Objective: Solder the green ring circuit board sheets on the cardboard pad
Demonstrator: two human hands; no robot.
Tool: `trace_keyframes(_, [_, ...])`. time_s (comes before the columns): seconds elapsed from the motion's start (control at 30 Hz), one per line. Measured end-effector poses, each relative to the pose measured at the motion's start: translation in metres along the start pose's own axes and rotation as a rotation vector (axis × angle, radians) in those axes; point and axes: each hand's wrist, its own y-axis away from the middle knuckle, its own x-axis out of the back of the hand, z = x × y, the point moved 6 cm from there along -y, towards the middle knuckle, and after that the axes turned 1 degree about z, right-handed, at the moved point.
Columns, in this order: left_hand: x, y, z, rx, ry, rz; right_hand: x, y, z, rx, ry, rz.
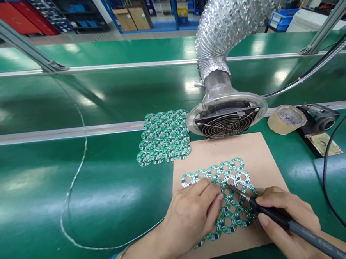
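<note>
A panel of round green circuit boards (234, 176) lies on a brown board (248, 149). My right hand (287, 226) is closed round a dark soldering iron (276, 218), whose tip touches one ring of the panel. My left hand (194, 216) rests on the panel's near left part, fingers pinched together on a thin solder wire (73, 178) that loops away over the green mat. What the pinch holds at the fingertips is mostly hidden.
A second panel of green boards (165, 137) lies left of the brown board. A fume extractor fan (226, 117) on a foil duct (226, 27) stands just behind. A tape roll (286, 119) and an iron stand (320, 123) sit at right; a black cable (329, 162) hangs there.
</note>
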Motion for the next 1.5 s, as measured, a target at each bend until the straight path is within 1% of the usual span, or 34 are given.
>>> trace_keyframes(0.1, [0.0001, 0.0009, -0.0005, 0.004, 0.006, 0.002, -0.0018, -0.0011, -0.0004, 0.023, -0.008, -0.010])
trace_keyframes(0.27, [0.0004, 0.0008, 0.0001, -0.001, -0.002, 0.001, -0.0023, -0.0004, 0.0007, -0.024, 0.007, -0.032])
trace_keyframes(0.5, [0.0018, 0.0006, -0.0008, 0.005, 0.011, 0.009, -0.0009, -0.0002, -0.0012, -0.005, 0.014, -0.037])
trace_keyframes(0.67, [0.0034, 0.0008, -0.0039, 0.020, 0.004, 0.011, -0.0030, 0.0006, -0.0024, 0.053, 0.036, -0.027])
trace_keyframes(0.9, [0.0003, 0.0014, -0.0048, 0.024, -0.001, -0.017, -0.0076, 0.0031, -0.0012, 0.053, 0.070, -0.077])
trace_keyframes(1.17, [-0.0044, 0.0009, -0.0047, 0.006, -0.038, -0.047, -0.0076, 0.0023, -0.0024, 0.072, 0.051, -0.071])
trace_keyframes(1.5, [-0.0058, -0.0020, -0.0093, 0.031, -0.058, -0.042, -0.0097, 0.0029, -0.0013, 0.070, 0.133, -0.072])
